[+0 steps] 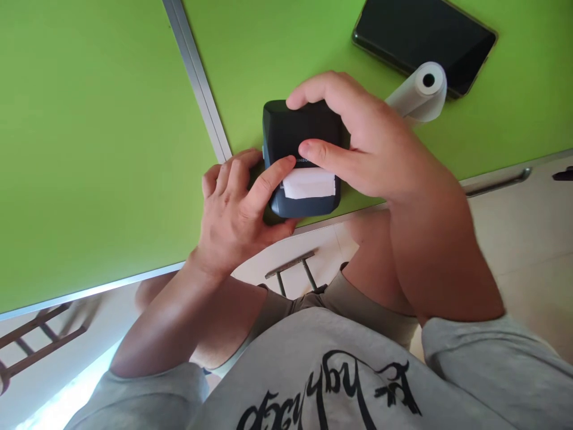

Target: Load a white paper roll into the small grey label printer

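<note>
A small dark label printer (280, 128) with rounded corners stands near the front edge of the green table. Out of its near end comes a short white paper strip (308, 185). My left hand (233, 206) grips the printer from the left, index finger on its top beside the strip and thumb at the near edge. From the right, my right hand (362, 134) closes over the same printer. Its thumb lies on the lid near the printed lettering, which it partly covers, and a finger hooks over the far edge.
To the right, a roll of white paper (403, 98) lies against a black phone (421, 39). A metal strip (199, 77) crosses the green tabletop (98, 143). My legs are below the table edge, with stool parts (290, 264) on the floor.
</note>
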